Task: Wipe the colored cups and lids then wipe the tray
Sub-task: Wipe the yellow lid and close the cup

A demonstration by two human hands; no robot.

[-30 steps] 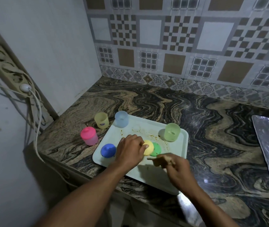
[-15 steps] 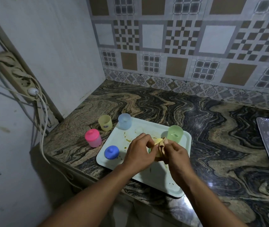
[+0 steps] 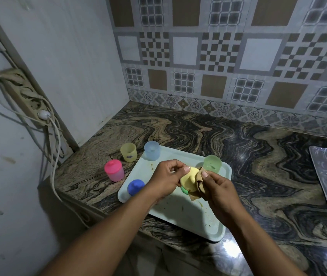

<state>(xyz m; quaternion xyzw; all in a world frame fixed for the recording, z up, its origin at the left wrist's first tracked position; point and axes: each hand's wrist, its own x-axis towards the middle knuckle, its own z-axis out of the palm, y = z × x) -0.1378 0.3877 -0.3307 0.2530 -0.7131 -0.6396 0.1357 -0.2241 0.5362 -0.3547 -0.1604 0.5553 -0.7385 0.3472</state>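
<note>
Yellow lid [image 3: 188, 179] in left hand [image 3: 166, 180] above tray [image 3: 188, 214].

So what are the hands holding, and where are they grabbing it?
The left hand pinches the yellow lid by its left edge. The right hand grips a brown cloth, bunched against the lid's right side.

A yellow lid [image 3: 188, 181] is held above the stained pale tray [image 3: 188, 214], with a brown cloth [image 3: 197, 188] against it. On the tray are a green lid [image 3: 184, 189], blue lid [image 3: 135, 186], green cup [image 3: 212, 163] and blue cup [image 3: 152, 150]. A yellow cup [image 3: 128, 152] and a lidded pink cup [image 3: 114, 170] stand beside it on the counter [image 3: 258, 166].
</note>
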